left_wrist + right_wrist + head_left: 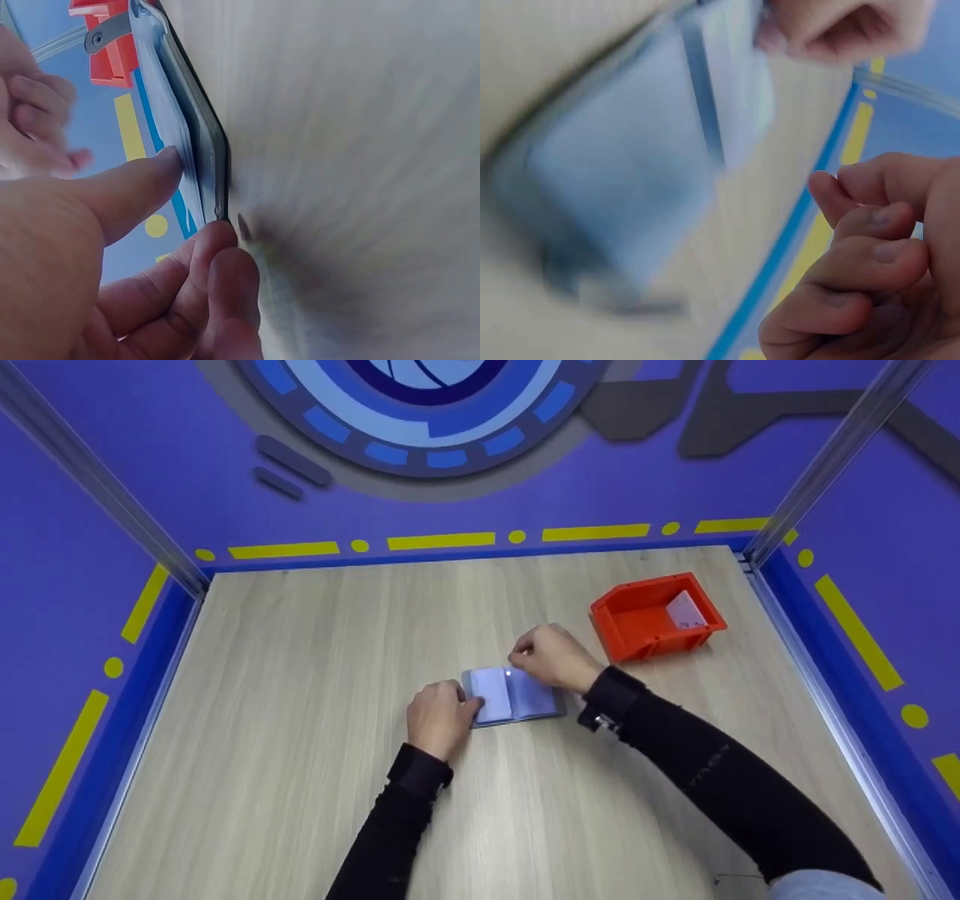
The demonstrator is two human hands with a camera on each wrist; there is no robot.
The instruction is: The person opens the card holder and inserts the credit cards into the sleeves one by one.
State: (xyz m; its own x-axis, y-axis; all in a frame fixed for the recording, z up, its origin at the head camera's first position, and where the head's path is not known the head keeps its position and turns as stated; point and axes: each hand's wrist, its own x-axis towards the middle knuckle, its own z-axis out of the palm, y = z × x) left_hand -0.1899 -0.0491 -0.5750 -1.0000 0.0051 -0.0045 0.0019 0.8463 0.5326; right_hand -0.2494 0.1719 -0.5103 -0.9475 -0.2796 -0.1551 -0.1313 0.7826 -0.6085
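Observation:
A card holder [534,694] with clear sleeves lies opened out on the table; its grey cover and snap strap [112,32] show in the left wrist view. My left hand [439,716] grips its left edge, the thumb [154,176] on the sleeves and the fingers curled under the cover. Above the far edge of the card holder is my right hand [556,656]. Its fingers are curled, the thumb and forefinger tips [832,191] close together, and nothing shows between them. In the right wrist view this hand is apart from the card holder.
An orange-red bin [626,619] stands at the back right, with a pale printed card [685,610] leaning inside it. Blue-purple panels [450,521] with yellow marks wall the wooden table [300,675] at the back and sides.

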